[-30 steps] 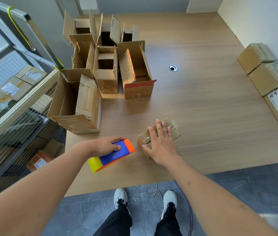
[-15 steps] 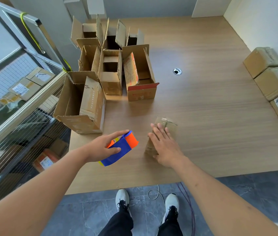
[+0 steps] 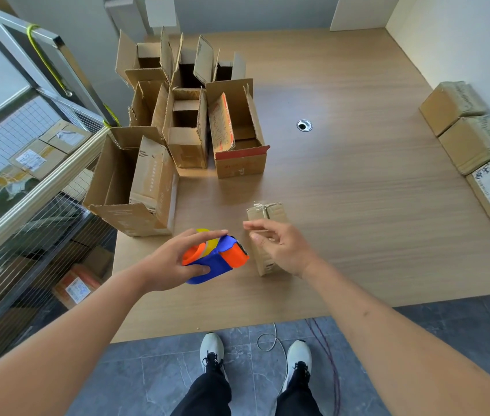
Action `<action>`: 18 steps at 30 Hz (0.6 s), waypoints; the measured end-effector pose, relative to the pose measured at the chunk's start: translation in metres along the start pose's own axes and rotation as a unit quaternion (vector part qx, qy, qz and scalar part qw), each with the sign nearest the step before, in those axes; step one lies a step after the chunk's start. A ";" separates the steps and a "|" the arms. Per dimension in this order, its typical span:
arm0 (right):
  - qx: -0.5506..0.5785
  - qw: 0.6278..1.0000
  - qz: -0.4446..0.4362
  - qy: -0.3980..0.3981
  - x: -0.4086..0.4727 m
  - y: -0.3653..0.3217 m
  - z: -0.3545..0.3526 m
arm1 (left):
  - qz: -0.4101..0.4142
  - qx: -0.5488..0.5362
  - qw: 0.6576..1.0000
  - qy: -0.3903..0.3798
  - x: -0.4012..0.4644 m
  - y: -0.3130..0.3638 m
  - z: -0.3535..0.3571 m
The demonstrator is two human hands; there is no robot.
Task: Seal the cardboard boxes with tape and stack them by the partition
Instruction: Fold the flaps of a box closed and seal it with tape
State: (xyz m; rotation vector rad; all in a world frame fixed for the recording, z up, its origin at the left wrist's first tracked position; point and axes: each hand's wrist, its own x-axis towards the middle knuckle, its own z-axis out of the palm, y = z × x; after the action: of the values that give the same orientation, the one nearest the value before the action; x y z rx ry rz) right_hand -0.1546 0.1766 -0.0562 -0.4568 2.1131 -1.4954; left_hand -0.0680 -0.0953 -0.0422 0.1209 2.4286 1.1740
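Small cardboard box (image 3: 267, 235) sits near the desk's (image 3: 357, 235) near edge, taped across its far end. Left hand (image 3: 171, 262) grips the blue-and-orange tape dispenser (image 3: 219, 256) just left of it. Right hand (image 3: 282, 247) hovers over the box, fingers loosely spread, perhaps not touching. Three sealed boxes (image 3: 475, 145) line the right wall.

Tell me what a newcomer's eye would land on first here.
The bright blue-and-orange tape dispenser, gripped in the left hand above the table's near edge. Next, the cluster of open cardboard boxes at far left, and three sealed boxes lined along the right wall.
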 end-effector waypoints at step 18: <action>0.181 0.978 0.067 -0.084 -0.025 -0.018 -0.024 | 0.049 0.019 0.998 -0.018 -0.001 0.047 0.006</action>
State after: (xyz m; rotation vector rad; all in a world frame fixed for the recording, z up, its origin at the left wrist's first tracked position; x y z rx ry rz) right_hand -0.1489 0.2026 -0.0276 -0.2867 1.6613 -1.6531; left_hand -0.0700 -0.0614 -0.0088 0.2722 2.4384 1.1584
